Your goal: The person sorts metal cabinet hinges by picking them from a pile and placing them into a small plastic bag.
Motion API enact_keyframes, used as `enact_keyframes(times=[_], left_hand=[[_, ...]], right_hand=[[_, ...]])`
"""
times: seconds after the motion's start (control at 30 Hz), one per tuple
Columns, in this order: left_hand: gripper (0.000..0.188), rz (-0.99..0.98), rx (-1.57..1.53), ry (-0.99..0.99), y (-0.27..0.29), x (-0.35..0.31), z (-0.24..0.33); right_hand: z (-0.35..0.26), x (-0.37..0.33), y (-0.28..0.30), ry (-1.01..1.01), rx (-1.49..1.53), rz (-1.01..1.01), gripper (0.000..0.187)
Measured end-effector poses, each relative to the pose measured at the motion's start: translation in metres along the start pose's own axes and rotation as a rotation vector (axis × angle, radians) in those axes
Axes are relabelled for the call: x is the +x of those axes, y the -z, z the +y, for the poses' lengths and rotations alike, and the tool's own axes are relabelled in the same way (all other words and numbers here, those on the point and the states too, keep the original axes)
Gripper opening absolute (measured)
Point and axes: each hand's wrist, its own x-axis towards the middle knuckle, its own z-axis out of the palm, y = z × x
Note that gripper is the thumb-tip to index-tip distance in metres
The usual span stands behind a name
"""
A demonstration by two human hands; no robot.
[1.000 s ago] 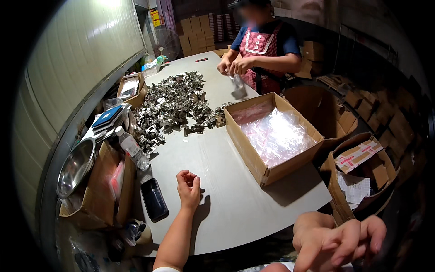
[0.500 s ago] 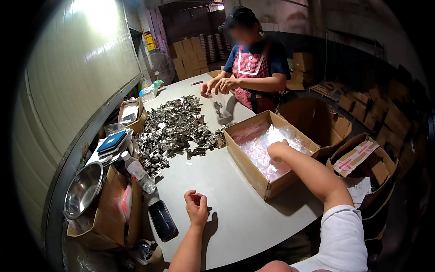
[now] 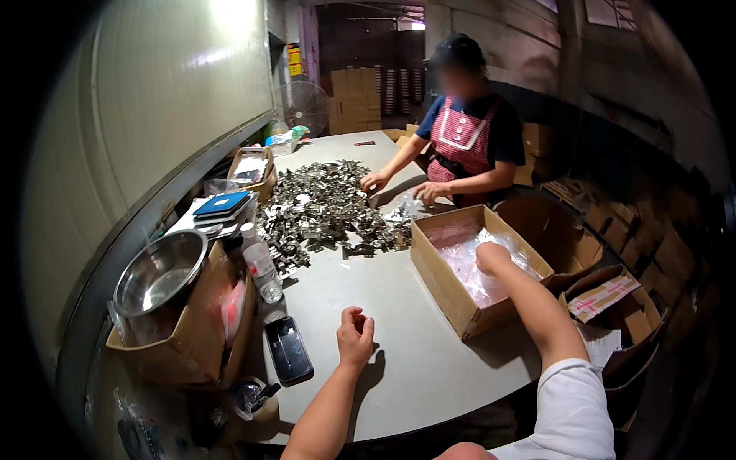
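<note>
My right hand (image 3: 492, 257) reaches into a cardboard box (image 3: 454, 307) at the right, down among clear plastic bags (image 3: 469, 285). It looks closed, but its fingertips are hidden and I cannot make out what they hold. My left hand (image 3: 355, 337) hovers over the near part of the grey table (image 3: 406, 383). Its fingers are loosely curled, the thumb stands apart, and nothing shows in it. The black phone (image 3: 289, 351) lies to its left. Beyond it spreads a large heap of small metal parts (image 3: 326, 207).
Across the table a co-worker (image 3: 468, 138) has one hand at the heap and the other by a clear bag (image 3: 405, 207). Along the left stand a water bottle (image 3: 262, 264), a steel bowl (image 3: 162, 272) and a carton (image 3: 201, 337). Open cartons (image 3: 583, 245) stand at the right.
My view has swung left. My right hand stays among the bags and my left stays over the table. The co-worker has lowered the bag to the table and stretched one hand to the heap.
</note>
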Motion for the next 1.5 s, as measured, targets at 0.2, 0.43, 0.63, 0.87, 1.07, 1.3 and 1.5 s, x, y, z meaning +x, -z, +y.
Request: enact_keyframes(times=[0.2,0.43,0.63,0.87,1.07,1.3,1.5], left_hand=[[0.022,0.009,-0.016,0.003,0.001,-0.001,0.001],[0.024,-0.056,-0.085,0.077,-0.003,-0.002,0.004],[0.059,-0.233,-0.713,0.461,0.011,0.011,0.006],[0.061,-0.601,-1.205,0.588,0.043,0.010,0.020],[0.014,-0.064,-0.921,0.567,0.048,0.022,-0.011],[0.007,0.555,-0.356,0.216,0.072,0.036,-0.038],[0.026,-0.091,-0.410,0.310,0.055,0.030,0.012]], right_hand=[[0.027,0.005,0.005,0.095,0.981,0.114,0.029],[-0.006,-0.020,0.043,0.252,1.343,0.225,0.014],[-0.118,-0.112,0.084,0.648,1.753,-0.206,0.027],[-0.178,-0.118,0.007,0.487,1.878,-0.261,0.017],[-0.179,-0.106,-0.035,0.205,1.893,-0.083,0.016],[-0.170,-0.105,-0.024,0.220,1.901,-0.049,0.017],[-0.156,-0.104,-0.019,0.342,2.173,-0.202,0.017]])
